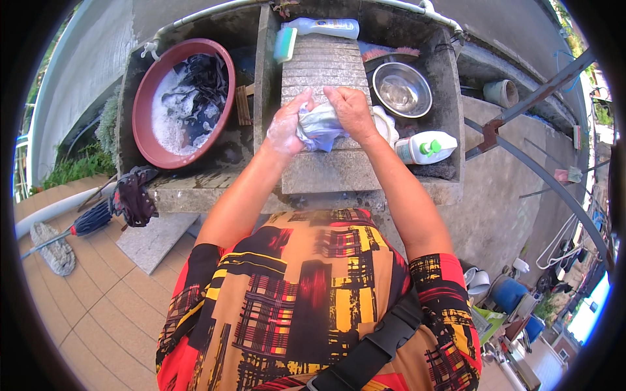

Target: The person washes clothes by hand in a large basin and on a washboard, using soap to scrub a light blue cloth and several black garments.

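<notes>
A wet, light-coloured cloth (320, 124) is bunched between my two hands over the ridged concrete washboard (323, 66). My left hand (287, 126), with suds on its skin, grips the cloth's left side. Its right side is held in my right hand (351, 111), with the fist closed. Just beyond the right hand, a whitish bunched item (385, 124) lies at the washboard's right edge. A scrub brush with pale green bristles (284, 45) and a bottle lying on its side (325, 28) are at the washboard's far end.
At left in the concrete sink (264, 73) stands a reddish plastic basin (142, 122) with dark clothes in suds. A metal bowl (402, 90) and a white bottle with a green cap (425, 147) are at right. A tap (151, 49) overhangs the basin; dark cloth (133, 195) hangs at the sink's left corner.
</notes>
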The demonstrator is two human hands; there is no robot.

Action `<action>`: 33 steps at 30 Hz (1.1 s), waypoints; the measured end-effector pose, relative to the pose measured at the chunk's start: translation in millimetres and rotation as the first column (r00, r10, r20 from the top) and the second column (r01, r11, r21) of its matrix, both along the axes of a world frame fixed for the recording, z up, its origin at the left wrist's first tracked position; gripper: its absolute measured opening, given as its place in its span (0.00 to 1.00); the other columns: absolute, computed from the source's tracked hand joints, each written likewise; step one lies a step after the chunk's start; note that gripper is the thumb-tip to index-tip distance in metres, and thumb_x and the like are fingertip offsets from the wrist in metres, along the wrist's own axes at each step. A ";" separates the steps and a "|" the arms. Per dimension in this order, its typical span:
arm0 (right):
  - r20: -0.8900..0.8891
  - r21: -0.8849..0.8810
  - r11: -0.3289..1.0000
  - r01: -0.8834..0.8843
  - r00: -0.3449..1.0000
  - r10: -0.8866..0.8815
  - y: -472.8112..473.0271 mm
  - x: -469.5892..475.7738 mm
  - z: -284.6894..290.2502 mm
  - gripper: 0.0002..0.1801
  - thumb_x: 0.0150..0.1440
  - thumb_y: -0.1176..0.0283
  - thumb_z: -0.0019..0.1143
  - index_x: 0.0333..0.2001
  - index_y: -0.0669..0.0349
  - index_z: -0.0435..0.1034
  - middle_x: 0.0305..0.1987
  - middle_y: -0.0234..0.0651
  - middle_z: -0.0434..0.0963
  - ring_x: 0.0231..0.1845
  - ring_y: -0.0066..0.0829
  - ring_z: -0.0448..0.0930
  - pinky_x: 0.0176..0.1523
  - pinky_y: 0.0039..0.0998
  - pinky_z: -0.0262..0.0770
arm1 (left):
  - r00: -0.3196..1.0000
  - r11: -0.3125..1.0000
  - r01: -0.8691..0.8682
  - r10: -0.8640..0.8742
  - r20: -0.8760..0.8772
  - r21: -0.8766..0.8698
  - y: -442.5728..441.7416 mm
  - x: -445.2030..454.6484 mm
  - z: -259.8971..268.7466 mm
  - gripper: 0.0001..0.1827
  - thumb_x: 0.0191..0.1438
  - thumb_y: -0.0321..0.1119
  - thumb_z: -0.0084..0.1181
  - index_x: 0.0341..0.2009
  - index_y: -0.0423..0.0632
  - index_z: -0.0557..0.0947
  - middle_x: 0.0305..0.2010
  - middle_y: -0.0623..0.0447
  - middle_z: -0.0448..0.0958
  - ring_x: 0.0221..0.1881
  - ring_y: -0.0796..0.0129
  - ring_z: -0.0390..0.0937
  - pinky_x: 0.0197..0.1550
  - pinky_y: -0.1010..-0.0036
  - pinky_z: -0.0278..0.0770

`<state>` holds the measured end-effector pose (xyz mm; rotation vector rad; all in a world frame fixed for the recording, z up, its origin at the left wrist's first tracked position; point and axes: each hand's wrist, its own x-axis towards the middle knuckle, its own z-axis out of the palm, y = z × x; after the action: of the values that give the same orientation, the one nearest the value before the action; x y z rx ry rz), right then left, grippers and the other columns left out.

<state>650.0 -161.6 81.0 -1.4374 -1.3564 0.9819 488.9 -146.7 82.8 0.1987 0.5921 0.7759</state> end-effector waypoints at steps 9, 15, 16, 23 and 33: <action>-0.154 -0.022 0.999 0.049 0.987 -0.052 -19.3 -37.6 10.2 0.15 0.53 0.66 0.58 0.21 0.62 0.65 0.21 0.35 0.73 0.23 0.31 0.75 0.27 0.29 0.69 | 0.980 0.998 -0.046 0.054 -0.192 0.041 6.6 -16.1 -30.7 0.11 0.62 0.38 0.46 0.37 0.44 0.74 0.30 0.53 0.75 0.26 0.71 0.74 0.21 0.79 0.71; 0.588 0.325 0.944 0.055 0.770 -0.248 -4.3 -57.3 21.6 0.12 0.51 0.68 0.54 0.19 0.59 0.65 0.18 0.41 0.69 0.21 0.43 0.75 0.28 0.39 0.71 | 0.939 0.992 -0.057 0.015 -0.344 -0.110 -19.0 20.7 25.5 0.09 0.60 0.40 0.48 0.31 0.51 0.75 0.24 0.56 0.73 0.26 0.70 0.73 0.25 0.78 0.72; 0.574 0.256 0.956 0.142 0.774 -0.269 2.8 -50.0 25.0 0.12 0.50 0.68 0.54 0.19 0.58 0.65 0.18 0.40 0.69 0.21 0.43 0.74 0.27 0.38 0.71 | 0.971 0.997 0.050 -0.064 -0.230 -0.064 -11.6 11.4 3.3 0.08 0.60 0.38 0.48 0.33 0.49 0.76 0.27 0.55 0.74 0.27 0.70 0.74 0.27 0.77 0.74; 0.557 0.406 0.913 0.049 0.778 -0.290 -17.4 -74.5 25.4 0.13 0.54 0.70 0.49 0.18 0.59 0.64 0.17 0.38 0.69 0.19 0.39 0.74 0.23 0.37 0.69 | 0.981 0.977 -0.191 0.186 -0.061 -0.093 -25.2 1.4 -15.5 0.11 0.60 0.40 0.48 0.36 0.47 0.76 0.30 0.53 0.76 0.30 0.67 0.77 0.30 0.73 0.78; -0.572 -0.346 0.936 0.061 0.777 -0.262 -12.0 -8.1 16.1 0.15 0.61 0.64 0.50 0.29 0.65 0.69 0.23 0.24 0.68 0.25 0.16 0.66 0.29 0.24 0.65 | 0.940 0.933 0.298 -0.249 -0.235 0.203 10.3 -61.3 -1.0 0.11 0.55 0.42 0.57 0.35 0.49 0.75 0.33 0.54 0.77 0.33 0.71 0.77 0.27 0.75 0.77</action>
<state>642.0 -173.6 97.2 -1.2614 -0.6002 1.4336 427.6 -136.4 81.8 0.5761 0.6498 0.5535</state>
